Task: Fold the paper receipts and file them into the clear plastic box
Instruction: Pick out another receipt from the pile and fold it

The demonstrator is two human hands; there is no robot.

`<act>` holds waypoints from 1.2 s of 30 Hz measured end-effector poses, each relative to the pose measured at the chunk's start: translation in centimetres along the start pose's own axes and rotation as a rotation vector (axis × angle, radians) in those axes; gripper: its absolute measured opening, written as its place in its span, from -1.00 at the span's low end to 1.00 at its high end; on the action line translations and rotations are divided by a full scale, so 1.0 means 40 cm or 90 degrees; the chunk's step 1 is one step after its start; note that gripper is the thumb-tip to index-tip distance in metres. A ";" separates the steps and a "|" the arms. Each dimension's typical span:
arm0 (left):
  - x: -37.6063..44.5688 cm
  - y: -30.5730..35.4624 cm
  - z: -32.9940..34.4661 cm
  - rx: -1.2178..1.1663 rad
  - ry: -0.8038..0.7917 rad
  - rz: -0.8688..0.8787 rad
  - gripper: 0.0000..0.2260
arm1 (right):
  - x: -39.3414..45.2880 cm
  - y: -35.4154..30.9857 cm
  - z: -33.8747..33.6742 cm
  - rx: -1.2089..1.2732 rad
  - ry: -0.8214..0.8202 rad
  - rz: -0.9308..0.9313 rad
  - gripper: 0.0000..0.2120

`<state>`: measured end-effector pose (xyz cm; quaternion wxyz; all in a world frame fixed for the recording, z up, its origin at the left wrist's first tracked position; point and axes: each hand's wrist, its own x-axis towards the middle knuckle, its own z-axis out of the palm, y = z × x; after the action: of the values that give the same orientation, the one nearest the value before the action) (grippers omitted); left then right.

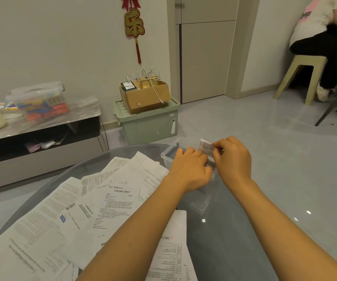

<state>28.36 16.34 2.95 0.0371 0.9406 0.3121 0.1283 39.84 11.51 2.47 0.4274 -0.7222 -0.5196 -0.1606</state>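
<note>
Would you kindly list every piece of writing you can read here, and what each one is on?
"乐": gold character on the red wall ornament.
"说明书": end of the heading on the middle leaflet; the rest is too blurred.
All other sheets, and the folded receipt in the hands: print too small to read.

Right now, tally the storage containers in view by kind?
Clear plastic box on the glass table: 1
Clear lidded bin on the side cabinet: 1
Green lidded crate on the floor: 1
Cardboard box on the green crate: 1
Total: 4
</note>
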 end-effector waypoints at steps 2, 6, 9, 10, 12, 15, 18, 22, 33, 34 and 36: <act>0.000 0.001 -0.001 -0.010 -0.008 -0.006 -0.54 | -0.003 0.000 0.004 0.000 0.002 -0.005 -0.94; 0.003 0.002 0.001 -0.019 -0.009 -0.017 -0.50 | -0.002 -0.001 0.004 -0.021 -0.030 0.007 -0.94; 0.002 0.001 0.007 -0.013 0.018 -0.009 -0.34 | 0.004 -0.007 0.003 -0.088 -0.101 0.026 -0.89; 0.001 0.000 0.010 -0.015 0.027 -0.007 -0.29 | 0.006 -0.010 0.003 -0.109 -0.126 0.039 -0.87; 0.000 -0.003 0.017 -0.031 0.050 -0.005 -0.28 | 0.014 -0.014 -0.003 -0.148 -0.170 0.067 -0.84; -0.001 -0.003 0.018 -0.047 0.064 -0.007 -0.34 | 0.024 -0.017 -0.010 -0.210 -0.221 0.092 -0.81; 0.003 -0.004 0.016 -0.047 0.032 -0.011 -0.31 | 0.026 -0.017 -0.008 -0.218 -0.254 0.121 -0.80; 0.010 -0.003 0.012 -0.017 -0.013 -0.008 -0.31 | 0.017 -0.018 -0.010 -0.131 -0.258 0.168 -0.80; -0.150 0.006 -0.078 -0.095 0.047 -0.093 -0.46 | -0.047 -0.059 -0.074 0.033 -0.190 0.037 -0.81; -0.176 0.005 -0.085 -0.098 0.038 -0.110 -0.46 | -0.057 -0.067 -0.082 0.049 -0.201 0.020 -0.81; -0.239 0.007 -0.106 -0.098 0.016 -0.147 -0.49 | -0.084 -0.092 -0.103 0.071 -0.236 -0.019 -0.78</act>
<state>20.02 10.36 5.01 0.1199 0.8911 0.4082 0.1583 36.07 6.57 4.25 0.3613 -0.7069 -0.6081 -0.0024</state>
